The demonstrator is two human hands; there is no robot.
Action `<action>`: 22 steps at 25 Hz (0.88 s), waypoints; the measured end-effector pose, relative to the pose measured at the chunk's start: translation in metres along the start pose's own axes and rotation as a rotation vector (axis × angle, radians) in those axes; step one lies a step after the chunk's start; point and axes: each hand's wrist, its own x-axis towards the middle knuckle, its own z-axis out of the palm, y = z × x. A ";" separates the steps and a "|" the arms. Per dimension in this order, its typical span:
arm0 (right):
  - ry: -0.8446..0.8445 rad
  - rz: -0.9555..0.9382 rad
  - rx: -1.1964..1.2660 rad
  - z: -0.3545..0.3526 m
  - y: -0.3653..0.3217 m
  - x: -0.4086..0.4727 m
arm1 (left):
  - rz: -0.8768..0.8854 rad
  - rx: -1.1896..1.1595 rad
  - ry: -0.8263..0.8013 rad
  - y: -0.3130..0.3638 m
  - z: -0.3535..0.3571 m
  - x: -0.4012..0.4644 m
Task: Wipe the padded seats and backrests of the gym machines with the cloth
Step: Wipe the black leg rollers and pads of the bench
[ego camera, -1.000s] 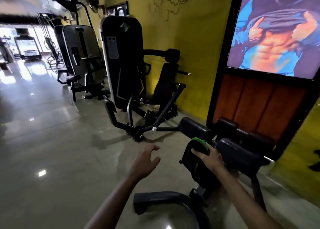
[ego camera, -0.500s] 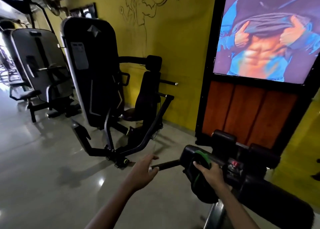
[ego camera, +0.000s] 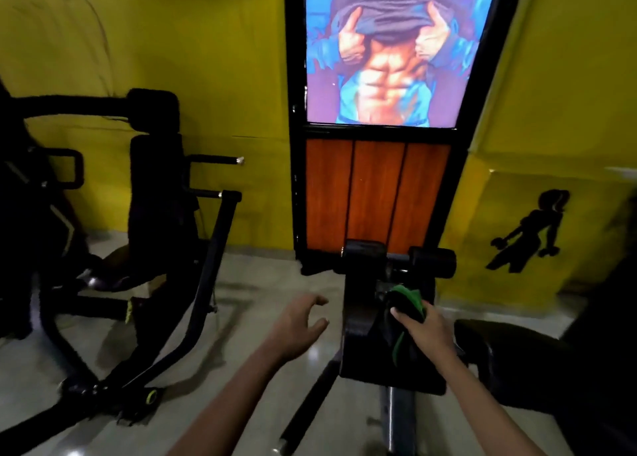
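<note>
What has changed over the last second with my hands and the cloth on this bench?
The view swung right, from the row of machines to face the poster. The right hand kept pressing the green cloth on the black pad, now nearer the rollers. The left hand stayed open in the air, holding nothing.

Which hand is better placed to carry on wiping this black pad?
The right hand. It grips the green cloth and presses it on the black pad. The left hand hovers beside the pad, fingers open, holding nothing.
</note>
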 end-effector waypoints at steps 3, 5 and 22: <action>0.152 0.109 -0.114 0.034 -0.004 -0.010 | 0.123 -0.006 -0.165 -0.041 -0.012 0.027; 0.205 0.154 -0.201 0.065 -0.008 -0.023 | 0.194 0.002 -0.250 -0.067 -0.029 0.044; 0.677 0.465 -0.441 0.191 0.008 -0.015 | 0.655 -0.097 -0.713 -0.093 0.026 0.167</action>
